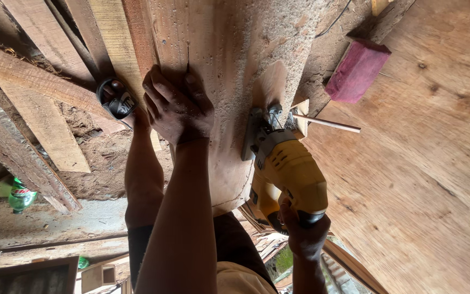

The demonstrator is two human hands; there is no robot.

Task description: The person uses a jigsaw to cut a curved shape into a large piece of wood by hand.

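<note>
My left hand [178, 106] lies flat, fingers together, on a wide pale board [229, 49] dusted with sawdust and presses it down. My right hand [303, 228] grips the handle of a yellow jigsaw [286, 171]. The saw's metal base [252, 136] rests on the board's right edge, where a curved cut runs through the wood. The blade itself is hidden by the saw's body. My leg [142, 179] reaches forward, and my foot in a black sandal [116, 98] stands on the board's left edge.
A large plywood sheet [425, 163] fills the right side. On it lie a reddish block [357, 71] and a thin wooden stick [327, 123]. Rough planks [33, 76] are stacked at left over sawdust-covered ground. A green bottle [20, 196] lies at the lower left.
</note>
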